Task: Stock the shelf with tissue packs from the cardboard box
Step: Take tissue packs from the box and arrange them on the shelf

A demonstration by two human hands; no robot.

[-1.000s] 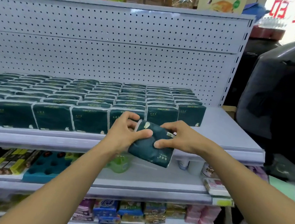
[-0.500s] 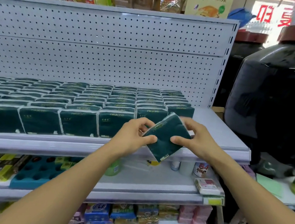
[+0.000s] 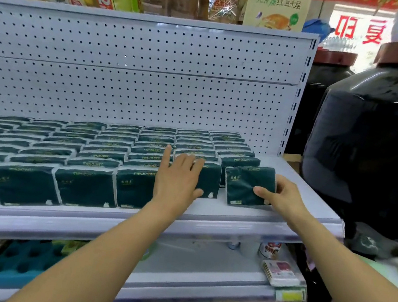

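On the white shelf [image 3: 297, 190] in front of us, dark green tissue packs [image 3: 85, 186] stand upright in tight rows that fill it from the left edge almost to the right end. Our right hand [image 3: 280, 198] grips one more tissue pack [image 3: 247, 183], thumb on its front face and fingers curled behind, with its lower edge down on the shelf just right of the last row. Our left hand [image 3: 179, 176] lies flat, fingers straight, pressing against the front pack [image 3: 210, 180] of that neighbouring row. Behind the rows rises a white pegboard [image 3: 134, 90]. Two big dark jars [image 3: 376, 155] stand to the right.
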